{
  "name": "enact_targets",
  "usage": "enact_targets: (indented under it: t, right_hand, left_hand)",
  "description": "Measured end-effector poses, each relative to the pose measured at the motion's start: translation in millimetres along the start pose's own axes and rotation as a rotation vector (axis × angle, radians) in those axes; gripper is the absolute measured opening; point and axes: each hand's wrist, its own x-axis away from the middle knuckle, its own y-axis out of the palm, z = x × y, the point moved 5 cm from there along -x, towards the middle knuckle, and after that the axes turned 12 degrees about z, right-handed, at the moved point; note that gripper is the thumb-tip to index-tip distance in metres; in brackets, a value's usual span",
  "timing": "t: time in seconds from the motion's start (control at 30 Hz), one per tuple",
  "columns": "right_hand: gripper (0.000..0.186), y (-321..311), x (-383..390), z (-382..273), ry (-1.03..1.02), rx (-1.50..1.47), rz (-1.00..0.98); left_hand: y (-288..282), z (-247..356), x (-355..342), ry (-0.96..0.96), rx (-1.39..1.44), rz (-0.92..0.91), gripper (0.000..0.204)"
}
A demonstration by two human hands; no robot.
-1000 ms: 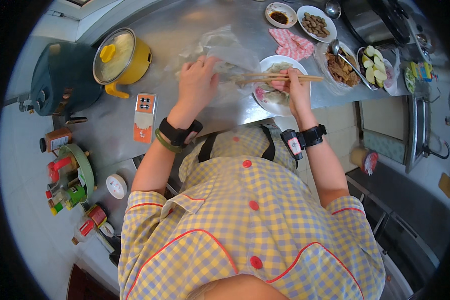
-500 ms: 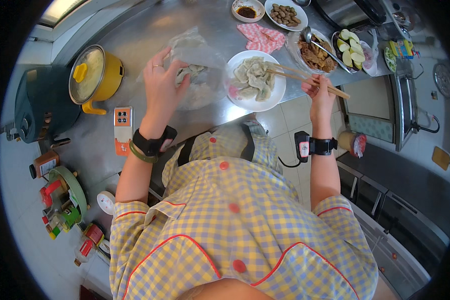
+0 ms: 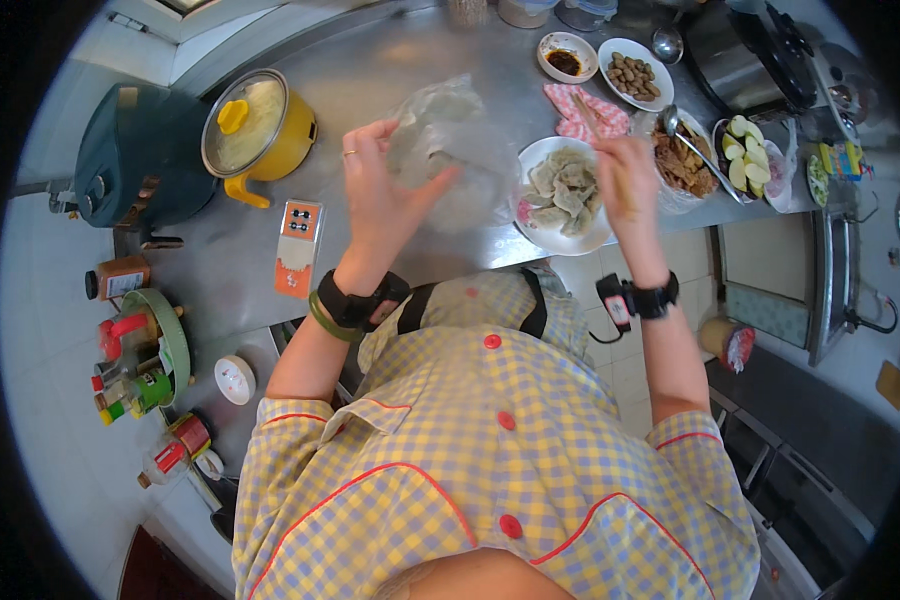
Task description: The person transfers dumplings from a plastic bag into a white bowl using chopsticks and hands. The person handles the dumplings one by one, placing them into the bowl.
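right hand [image 3: 627,188] clasps chopsticks [image 3: 587,118], left hand [image 3: 378,200] spread near crinkled translucent bag [image 3: 450,112]; dumplings [image 3: 565,188] pale, folded, heaped.

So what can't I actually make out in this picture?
Head view: the full length of the wooden chopsticks, blurred and partly covered by the right hand.
Head view: what, if anything, is inside the plastic bag, veiled by its cloudy folds.
Head view: details inside the yellow pot, obscured by its lid.
Head view: the clear containers, cut off by the top edge.
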Motion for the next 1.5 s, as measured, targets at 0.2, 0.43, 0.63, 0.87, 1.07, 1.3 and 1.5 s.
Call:
enact_targets:
  t: [0.2, 0.43, 0.63, 0.87, 1.07, 1.3, 1.5]
  right_hand:
    - [0.016, 46, -2, 4, -0.062, 0.004, -0.287]
    - [0.016, 59, -3, -20, -0.102, -0.06, -0.324]
    - [0.017, 119, -1, -5, -0.282, 0.092, -0.443]
    - [0.017, 118, -23, -44, -0.207, -0.012, -0.304]
    - [0.026, 134, 4, -124, -0.172, -0.555, -0.563]
    - [0.025, 184, -16, -66, 0.097, -0.403, -0.684]
    - [0.028, 202, -21, -56, -0.188, -0.308, -0.65]
  left_hand:
    - [36, -69, 16, -0.519, -0.062, -0.438, 0.034]
    - [33, -135, 23, -1.161, 0.756, -0.383, 0.016]
    - [21, -85, 3, -1.06, 0.751, -0.539, 0.026]
    - [13, -84, -13, -0.982, 0.96, -0.483, 0.03]
    - [18, -120, 2, -0.948, 0.803, -0.359, 0.021]
    - [13, -106, 2, -0.263, 0.521, -0.319, 0.027]
    - [21, -105, 7, 0.052, -0.396, -0.268, 0.043]
